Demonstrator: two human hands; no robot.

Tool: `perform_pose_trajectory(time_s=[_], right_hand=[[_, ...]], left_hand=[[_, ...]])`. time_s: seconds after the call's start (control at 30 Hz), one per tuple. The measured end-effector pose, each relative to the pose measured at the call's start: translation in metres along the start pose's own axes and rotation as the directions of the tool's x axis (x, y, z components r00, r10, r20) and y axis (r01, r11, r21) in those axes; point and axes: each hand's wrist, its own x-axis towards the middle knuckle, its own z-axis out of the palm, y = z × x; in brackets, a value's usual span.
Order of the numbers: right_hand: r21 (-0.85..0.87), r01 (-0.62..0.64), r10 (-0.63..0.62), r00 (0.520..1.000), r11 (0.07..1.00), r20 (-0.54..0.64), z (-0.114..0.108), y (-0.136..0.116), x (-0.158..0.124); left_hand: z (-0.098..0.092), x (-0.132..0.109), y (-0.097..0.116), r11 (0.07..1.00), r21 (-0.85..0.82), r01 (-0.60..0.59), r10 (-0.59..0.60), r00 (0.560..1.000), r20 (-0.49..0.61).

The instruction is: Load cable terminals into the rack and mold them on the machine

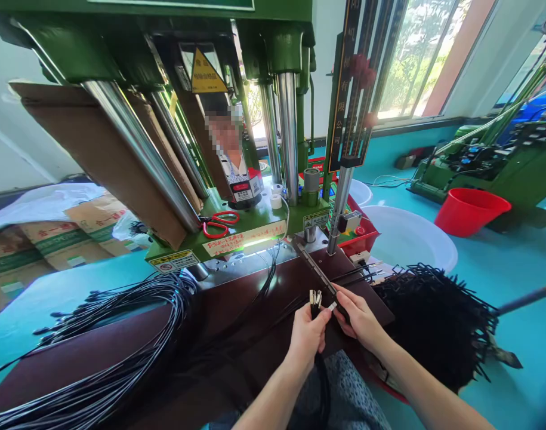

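Note:
My left hand (306, 335) is closed round a bundle of black cables (321, 382), whose bare metal connectors (315, 297) stick up above the fingers. The rest of the bundle hangs down over my lap. My right hand (355, 316) grips the near end of a long, narrow dark bar (315, 267) with slots along it. That bar slants away toward the base of the green press (255, 230). Between the two hands, a single metal connector (332, 306) shows at my left fingertips, close to the bar. Palms and some fingers are hidden.
A big coil of black cables (165, 328) lies on the dark table (237, 304) at left. Red-handled scissors (219, 224) rest on the press base. A heap of black pieces (429, 322) stands at right, before a white basin (409, 236) and a red bucket (469, 212).

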Motion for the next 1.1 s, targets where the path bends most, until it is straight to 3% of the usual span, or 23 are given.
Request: perform_pose_trajectory(time_s=[0.3, 0.43, 0.5, 0.67, 0.77, 0.93, 1.1], right_hand=[[-0.111, 0.023, -0.024, 1.0, 0.994, 0.0, 0.0, 0.004, -0.001], [-0.356, 0.181, -0.192, 0.981, 0.917, 0.006, 0.005, 0.007, -0.004], [-0.386, 0.214, -0.225, 0.974, 0.897, 0.018, 0.007, 0.007, -0.004], [-0.15, 0.028, -0.032, 0.999, 0.988, -0.03, 0.005, 0.003, -0.004], [-0.066, -0.011, 0.008, 0.999, 0.998, -0.049, 0.005, -0.003, -0.005], [-0.068, -0.068, 0.064, 0.997, 0.995, -0.052, 0.01, -0.013, -0.005], [-0.108, -0.081, 0.085, 0.996, 0.991, 0.033, 0.005, -0.012, -0.002]], left_hand=[[0.0, -0.001, 0.0, 1.0, 0.006, 0.007, -0.007, 1.0, -0.013], [-0.003, -0.002, -0.003, 0.998, 0.046, -0.046, 0.048, 0.997, -0.065], [-0.006, -0.002, -0.003, 0.996, 0.065, -0.054, 0.057, 0.997, -0.044], [-0.016, 0.003, 0.003, 0.989, -0.014, -0.145, 0.144, 0.988, -0.055], [-0.016, 0.006, 0.006, 0.993, -0.018, -0.119, 0.116, 0.989, -0.091], [-0.009, 0.009, 0.004, 0.982, 0.154, -0.11, 0.13, 0.983, -0.127], [-0.009, 0.009, 0.002, 0.98, 0.155, -0.123, 0.146, 0.979, -0.145]])
